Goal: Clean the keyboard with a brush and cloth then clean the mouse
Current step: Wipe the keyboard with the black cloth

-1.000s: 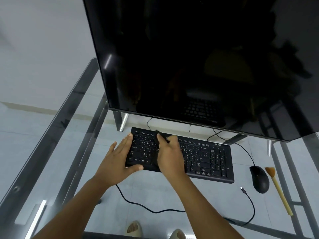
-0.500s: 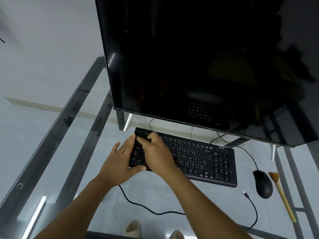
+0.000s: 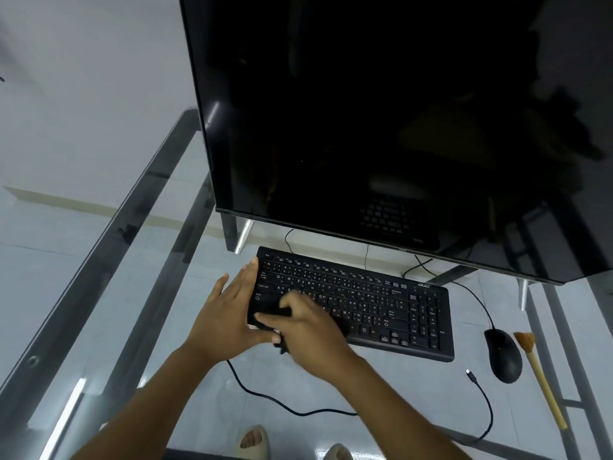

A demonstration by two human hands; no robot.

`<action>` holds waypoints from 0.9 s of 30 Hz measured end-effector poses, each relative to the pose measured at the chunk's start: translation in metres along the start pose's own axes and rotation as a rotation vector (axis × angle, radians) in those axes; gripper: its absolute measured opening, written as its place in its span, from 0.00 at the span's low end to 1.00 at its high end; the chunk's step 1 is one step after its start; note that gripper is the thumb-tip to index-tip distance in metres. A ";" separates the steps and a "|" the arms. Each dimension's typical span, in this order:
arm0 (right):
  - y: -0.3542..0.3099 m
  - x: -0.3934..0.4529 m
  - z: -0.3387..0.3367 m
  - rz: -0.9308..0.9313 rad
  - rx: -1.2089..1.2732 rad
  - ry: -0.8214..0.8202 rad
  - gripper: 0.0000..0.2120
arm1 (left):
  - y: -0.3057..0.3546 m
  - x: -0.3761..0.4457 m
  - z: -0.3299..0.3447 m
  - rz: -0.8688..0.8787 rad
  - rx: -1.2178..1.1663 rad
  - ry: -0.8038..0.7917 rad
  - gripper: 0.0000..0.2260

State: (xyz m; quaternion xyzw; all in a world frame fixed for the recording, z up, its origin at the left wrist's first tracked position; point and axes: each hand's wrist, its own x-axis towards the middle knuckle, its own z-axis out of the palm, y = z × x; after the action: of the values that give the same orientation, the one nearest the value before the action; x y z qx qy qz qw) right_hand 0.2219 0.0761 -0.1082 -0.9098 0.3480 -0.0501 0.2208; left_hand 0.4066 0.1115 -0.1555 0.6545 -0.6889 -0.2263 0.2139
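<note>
A black keyboard (image 3: 374, 300) lies on the glass desk in front of the monitor. My left hand (image 3: 225, 313) rests flat against the keyboard's left end, fingers straight, thumb under the front edge. My right hand (image 3: 308, 330) presses a dark cloth (image 3: 282, 346) onto the keyboard's front left corner; the cloth is mostly hidden under the fingers. To the right of the keyboard sits a black mouse (image 3: 502, 355). Right of the mouse lies a brush (image 3: 539, 376) with a wooden handle and tan bristles.
A large black monitor (image 3: 398, 127) on metal legs overhangs the keyboard's far side. A loose black cable (image 3: 477, 386) curls over the glass near the front. The glass desk's metal frame (image 3: 99, 260) runs along the left. Two feet in sandals show below.
My right hand has slid with the cloth from the keyboard's upper middle leftward, then down to its front left corner. My left hand has stayed at the left end.
</note>
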 end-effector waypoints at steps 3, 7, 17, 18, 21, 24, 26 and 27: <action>-0.006 0.006 0.003 -0.031 0.009 -0.017 0.25 | 0.000 0.000 0.000 0.008 0.007 0.001 0.57; 0.020 -0.023 -0.002 0.047 0.016 0.032 0.20 | 0.002 0.000 -0.001 -0.005 0.039 -0.002 0.55; 0.023 -0.037 -0.001 0.533 -0.035 0.293 0.11 | 0.017 -0.001 0.007 -0.094 0.109 0.063 0.48; 0.010 -0.026 0.002 0.469 -0.030 0.246 0.11 | 0.018 -0.002 0.007 -0.100 0.111 0.066 0.48; 0.001 -0.012 0.001 0.431 0.040 0.283 0.09 | 0.019 -0.001 0.006 -0.106 0.122 0.062 0.49; 0.022 -0.014 -0.003 0.512 -0.003 0.333 0.10 | 0.019 -0.002 0.006 -0.109 0.133 0.056 0.49; 0.017 -0.012 -0.002 0.514 0.035 0.333 0.12 | 0.016 -0.003 0.008 -0.121 0.132 0.056 0.48; 0.010 -0.010 0.000 0.495 0.139 0.333 0.13 | 0.016 -0.003 0.009 -0.125 0.144 0.049 0.48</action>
State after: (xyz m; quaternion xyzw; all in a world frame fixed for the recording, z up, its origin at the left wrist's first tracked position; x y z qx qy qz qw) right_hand 0.2078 0.0762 -0.1121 -0.7592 0.5863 -0.1670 0.2280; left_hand 0.3888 0.1155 -0.1532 0.7152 -0.6557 -0.1731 0.1688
